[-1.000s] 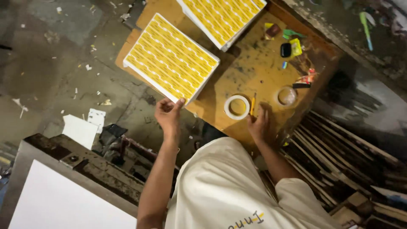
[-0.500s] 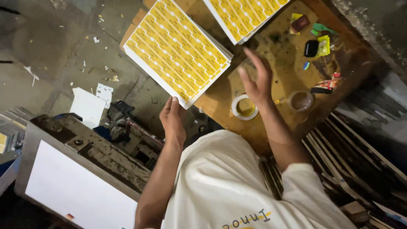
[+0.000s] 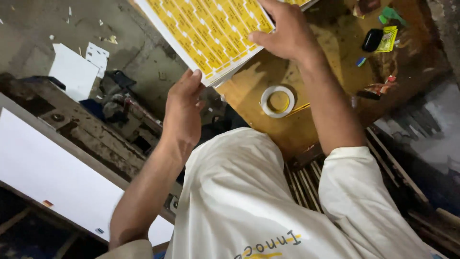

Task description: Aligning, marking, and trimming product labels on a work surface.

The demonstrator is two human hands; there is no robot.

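Here, two bare hands are on one stack of white sheets printed with rows of yellow labels (image 3: pixel 211 33), which lies at the near left edge of a round brown table (image 3: pixel 330 57) and juts out past its rim. The left hand (image 3: pixel 184 112) grips the stack's near corner, fingers curled up against the edge and clamped on it. The right hand (image 3: pixel 282 31) lies on top of the stack farther along, fingers spread over the sheets and thumb at the edge; whether it pinches the stack or only presses down cannot be told. Just beside the stack, toward the person, one roll of white tape (image 3: pixel 277 101) lies flat on the table. Well apart from the stack, at the table's far right, sit one small black thing (image 3: pixel 372 40), one yellow packet (image 3: pixel 389 38) touching it, and one red wrapper (image 3: pixel 378 89). Left of the stack, down on the grey floor, lie two white scraps of paper (image 3: pixel 74 72), and nearer the person one big white board (image 3: pixel 57 172) rests on a dark metal frame (image 3: pixel 96 134).
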